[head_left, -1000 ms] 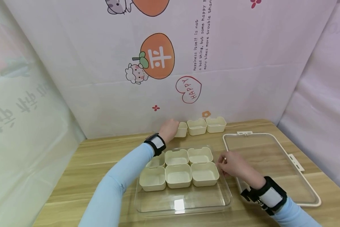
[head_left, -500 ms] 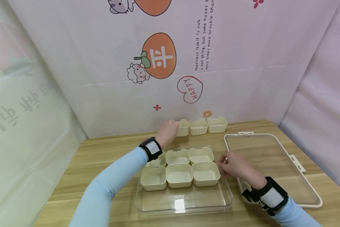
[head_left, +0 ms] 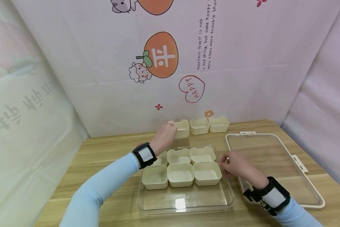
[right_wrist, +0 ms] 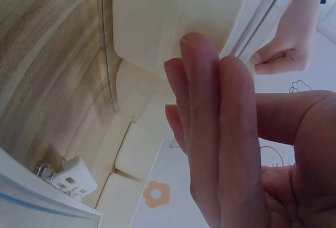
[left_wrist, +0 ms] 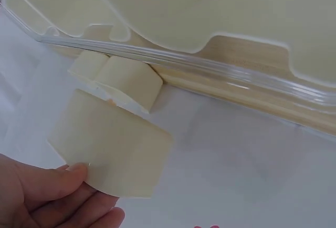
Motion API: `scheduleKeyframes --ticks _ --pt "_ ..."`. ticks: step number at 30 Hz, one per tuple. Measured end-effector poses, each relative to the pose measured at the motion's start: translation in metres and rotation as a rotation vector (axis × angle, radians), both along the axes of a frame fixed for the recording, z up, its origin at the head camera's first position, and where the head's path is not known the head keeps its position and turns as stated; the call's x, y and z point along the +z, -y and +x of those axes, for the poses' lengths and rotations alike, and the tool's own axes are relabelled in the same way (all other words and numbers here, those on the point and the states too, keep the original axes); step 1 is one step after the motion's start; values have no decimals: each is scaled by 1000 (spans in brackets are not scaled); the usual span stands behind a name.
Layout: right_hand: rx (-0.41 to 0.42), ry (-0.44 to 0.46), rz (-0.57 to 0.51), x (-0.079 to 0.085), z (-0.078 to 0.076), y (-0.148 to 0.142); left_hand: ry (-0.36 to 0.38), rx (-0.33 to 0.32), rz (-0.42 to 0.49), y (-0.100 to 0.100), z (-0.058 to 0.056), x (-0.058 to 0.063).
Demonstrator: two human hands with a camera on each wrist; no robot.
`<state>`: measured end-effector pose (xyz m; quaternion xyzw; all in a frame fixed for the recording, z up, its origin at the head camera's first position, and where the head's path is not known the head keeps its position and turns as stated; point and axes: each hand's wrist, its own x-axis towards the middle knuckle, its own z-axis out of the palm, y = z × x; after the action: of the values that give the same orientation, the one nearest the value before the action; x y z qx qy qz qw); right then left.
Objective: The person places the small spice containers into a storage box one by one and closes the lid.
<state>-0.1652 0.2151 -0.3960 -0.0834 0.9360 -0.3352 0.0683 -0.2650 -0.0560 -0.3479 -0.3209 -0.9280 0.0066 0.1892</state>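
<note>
My left hand (head_left: 165, 136) pinches a cream plastic bin (left_wrist: 113, 144) by one end, thumb on its outer side and fingers curled behind, as the left wrist view shows. In the head view this bin is at the back edge of the table, left of two matching bins (head_left: 199, 126). Several more such bins (head_left: 180, 175) stand in two rows inside a clear tray (head_left: 158, 201). At the tray's right side is my right hand (head_left: 238, 164). In the right wrist view its fingers (right_wrist: 202, 117) are fairly straight, tips at the clear wall beside a bin.
On the right, a clear lid (head_left: 272, 167) with a white rim and clips lies flat on the wooden table (head_left: 102, 157). A printed white cloth (head_left: 116, 104) hangs right behind the table. More cloth encloses both sides.
My left hand has drawn slightly left and toward me with the bin, so more of the bin shows. The right hand stays by the tray.
</note>
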Motion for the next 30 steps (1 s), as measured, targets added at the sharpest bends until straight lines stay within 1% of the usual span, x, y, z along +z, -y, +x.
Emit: scheduleKeyframes --ticks 4,7,11,18,21,27,30 --pt "4 1 12 -1 0 0 -5 -24 32 6 7 -1" --pt "6 6 18 0 0 -1 -29 -46 39 9 12 -1" --pt "4 13 8 0 0 -1 -44 -78 55 11 18 2" --pt "12 7 12 0 -1 -1 -43 -130 87 17 31 7" --pt "14 4 18 0 -1 -1 -60 -139 77 19 36 8" --pt "14 -9 29 0 -1 -1 -67 -146 89 26 46 9" --pt "15 -13 32 0 -1 -1 -88 -151 80 29 51 8"
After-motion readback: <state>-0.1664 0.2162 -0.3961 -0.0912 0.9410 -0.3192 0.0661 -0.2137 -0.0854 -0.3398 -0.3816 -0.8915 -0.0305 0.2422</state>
